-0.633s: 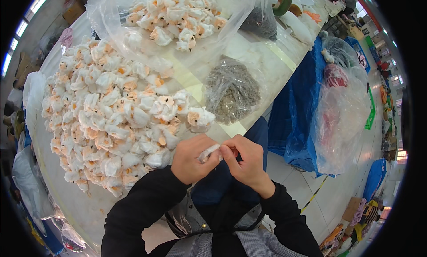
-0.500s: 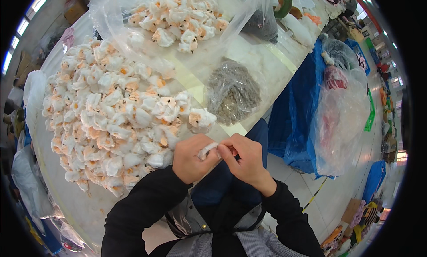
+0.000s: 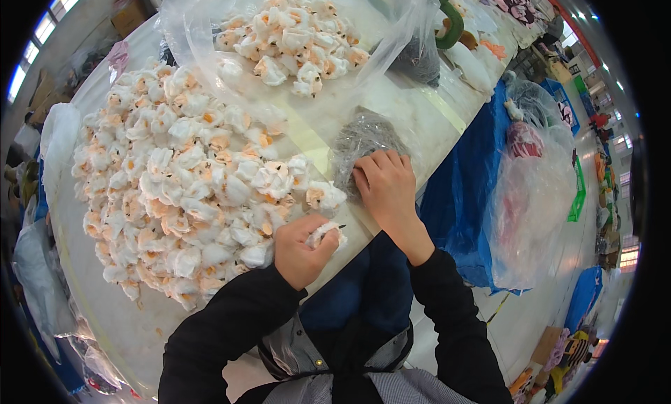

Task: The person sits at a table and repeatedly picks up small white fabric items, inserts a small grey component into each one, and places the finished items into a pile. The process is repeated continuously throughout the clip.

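Observation:
My left hand [image 3: 302,249] is closed around a small white and orange fabric flower [image 3: 327,233] at the table's near edge, with a thin dark stem poking out to the right. My right hand [image 3: 386,187] lies further out, fingers on a clear bag of dark thin pieces [image 3: 363,142]. A large heap of the same white and orange flowers [image 3: 182,187] covers the white table [image 3: 447,103] to the left of both hands.
A big clear plastic bag [image 3: 286,37] with more flowers lies at the back of the table. A blue sack [image 3: 458,194] and a clear bag of coloured items [image 3: 535,187] stand on the floor to the right. Other bags sit at the far left.
My right hand has let go of the flower and moved up and away onto the bag of dark pieces. My left hand still holds the flower.

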